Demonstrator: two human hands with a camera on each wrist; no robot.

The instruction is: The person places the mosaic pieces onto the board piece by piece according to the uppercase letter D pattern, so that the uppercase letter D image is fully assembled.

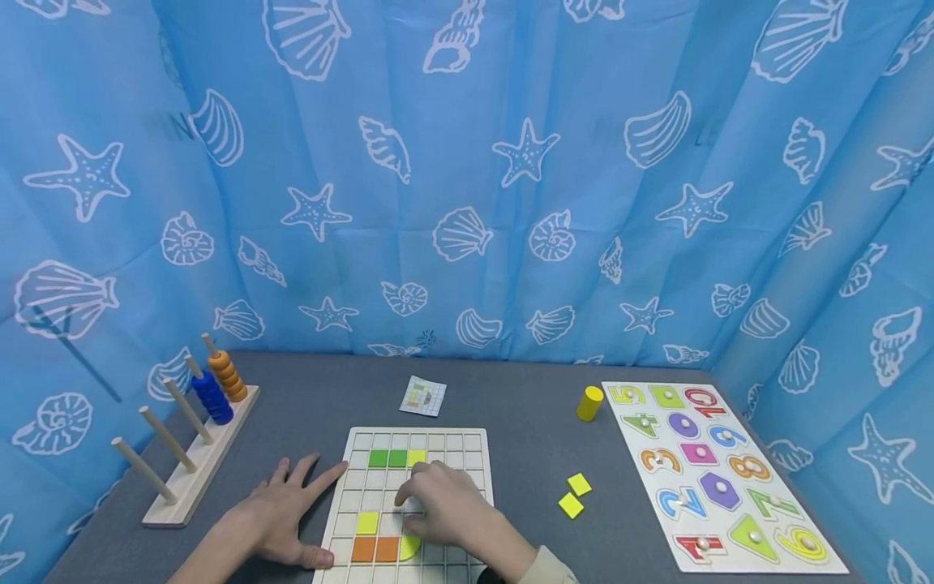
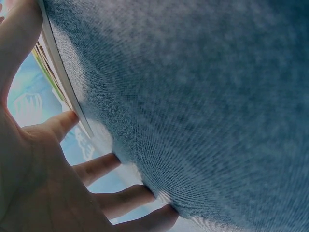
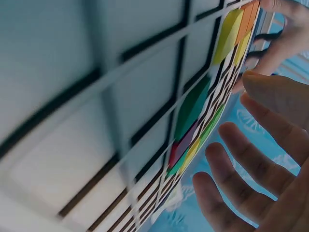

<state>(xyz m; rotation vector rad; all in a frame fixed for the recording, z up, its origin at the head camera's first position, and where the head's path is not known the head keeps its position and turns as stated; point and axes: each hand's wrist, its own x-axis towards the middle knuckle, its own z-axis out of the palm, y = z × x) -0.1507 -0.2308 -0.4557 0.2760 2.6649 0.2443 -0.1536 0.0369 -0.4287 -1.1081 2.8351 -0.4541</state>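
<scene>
A white grid board (image 1: 362, 442) lies on the dark grey tabletop. My left hand (image 1: 280, 515) rests with spread fingers at the board's left side, thumb and index finger touching its edge. Over the board's middle hovers my right hand (image 1: 448, 503), fingers loosely bent; nothing shows between them in the right wrist view. Green tiles (image 1: 378, 459) and a yellow tile (image 1: 417, 458) sit in an upper row. Lower down are another yellow tile (image 1: 367, 523), orange tiles (image 1: 363, 549) and a round-edged yellow piece (image 1: 410, 547). The right wrist view also reveals a green piece (image 3: 193, 107) and a purple piece (image 3: 184, 142), which my right hand hides from the head view.
Two loose yellow tiles (image 1: 571, 505) lie right of the board, with a yellow cylinder (image 1: 589, 403) farther back. A patterned card (image 1: 422, 396) is behind the board. A peg stand (image 1: 191, 478) with rings stands left; a number puzzle (image 1: 686, 531) lies right.
</scene>
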